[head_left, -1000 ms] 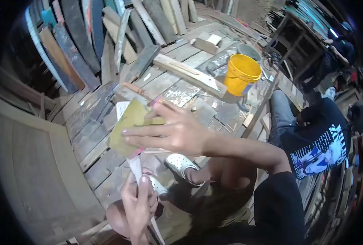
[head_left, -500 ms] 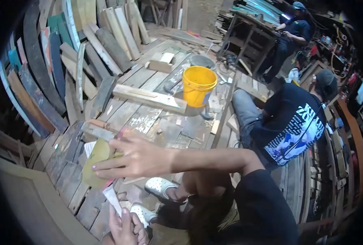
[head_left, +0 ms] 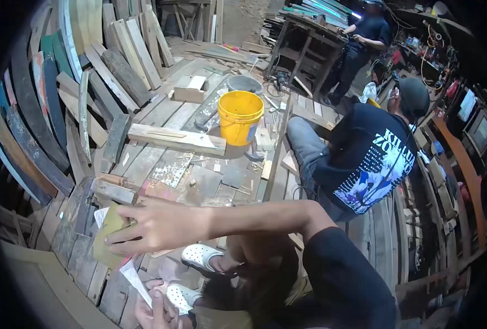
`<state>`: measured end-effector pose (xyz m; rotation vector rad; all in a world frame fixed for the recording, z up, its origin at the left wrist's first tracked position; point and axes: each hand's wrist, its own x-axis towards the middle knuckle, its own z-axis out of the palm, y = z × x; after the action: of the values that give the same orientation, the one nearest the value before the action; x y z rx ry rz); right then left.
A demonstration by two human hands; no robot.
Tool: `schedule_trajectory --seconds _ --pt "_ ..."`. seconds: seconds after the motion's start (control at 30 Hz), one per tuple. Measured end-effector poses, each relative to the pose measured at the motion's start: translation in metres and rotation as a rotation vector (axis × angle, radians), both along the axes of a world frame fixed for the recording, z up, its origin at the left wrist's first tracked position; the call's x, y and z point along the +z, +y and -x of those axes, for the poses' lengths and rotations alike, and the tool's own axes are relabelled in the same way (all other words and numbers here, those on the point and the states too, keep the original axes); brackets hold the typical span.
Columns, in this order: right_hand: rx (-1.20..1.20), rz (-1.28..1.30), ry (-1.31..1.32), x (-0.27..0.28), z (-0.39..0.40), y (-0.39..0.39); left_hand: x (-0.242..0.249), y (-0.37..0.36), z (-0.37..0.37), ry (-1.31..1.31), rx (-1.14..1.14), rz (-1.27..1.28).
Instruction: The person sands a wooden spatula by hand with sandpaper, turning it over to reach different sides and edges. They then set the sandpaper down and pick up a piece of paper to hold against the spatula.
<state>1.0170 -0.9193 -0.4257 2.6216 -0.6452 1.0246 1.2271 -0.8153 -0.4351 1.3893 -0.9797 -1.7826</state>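
Note:
My right hand [head_left: 158, 226] reaches across from the right, its fingers gripping a flat, olive-yellow sheet [head_left: 107, 241]. A white edge shows at the sheet's upper left, and a pinkish-red edge lies along its lower side. Low in the view, my left hand [head_left: 157, 311] pinches a narrow white strip [head_left: 133, 277] that looks like folded paper. The strip's upper end comes up close to the sheet's lower edge. Both hands are above the plank floor, left of a pair of white clogs [head_left: 201, 256].
A yellow bucket [head_left: 240, 123] stands beyond my arm, near a long wooden beam [head_left: 175, 138]. Boards [head_left: 120, 77] lean along the left. One person [head_left: 364, 159] sits close at right; another [head_left: 358, 52] stands at a workbench [head_left: 304, 52]. A pale panel edge [head_left: 41, 274] borders the lower left.
The view has turned a little to the right, so the bucket, boards and people appear further left. Both hands keep hold of the sheet and strip, with little change between them.

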Motion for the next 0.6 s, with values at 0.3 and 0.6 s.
schedule_trajectory --seconds 0.3,0.6 --pt "0.040 -0.034 -0.002 -0.008 0.005 -0.005 -0.011 -0.001 0.001 -0.108 0.005 0.025" --pt "0.090 -0.170 -0.034 -0.016 0.005 -0.004 -0.010 -0.002 -0.001 -0.136 -0.019 -0.046"
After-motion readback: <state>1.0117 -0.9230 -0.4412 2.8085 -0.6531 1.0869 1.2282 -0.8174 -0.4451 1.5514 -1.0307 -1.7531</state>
